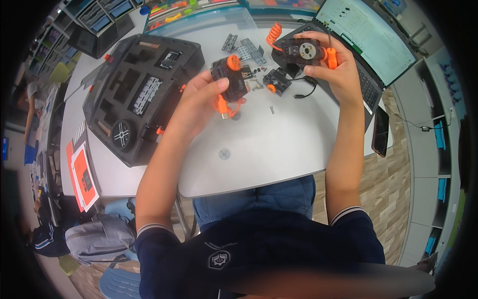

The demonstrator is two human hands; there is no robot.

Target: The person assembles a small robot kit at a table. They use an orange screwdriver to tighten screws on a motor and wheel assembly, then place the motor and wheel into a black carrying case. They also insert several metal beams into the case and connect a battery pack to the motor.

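Note:
My left hand point(203, 97) is closed round a black motor module point(230, 82) with an orange disc on top and an orange cable hanging below it. Raised over the laptop's near corner, my right hand point(338, 65) grips a second black motor module point(301, 51) with a silver round hub and a coiled orange cable point(273, 35). Between the hands lies a third black module point(277, 81) with an orange round part and a black coiled cable point(309, 87). Grey perforated metal brackets point(250, 51) and small screws rest nearby. A single screw point(272, 109) lies nearer me.
An open black foam-lined case point(144, 89) takes up the table's left. At right stand an open laptop point(371, 45) and a phone point(380, 132) by the edge. Booklets point(82, 174) lie front left, and a clear round disc point(224, 154) sits on the white table point(269, 154). Bins of coloured parts point(189, 12) stand behind.

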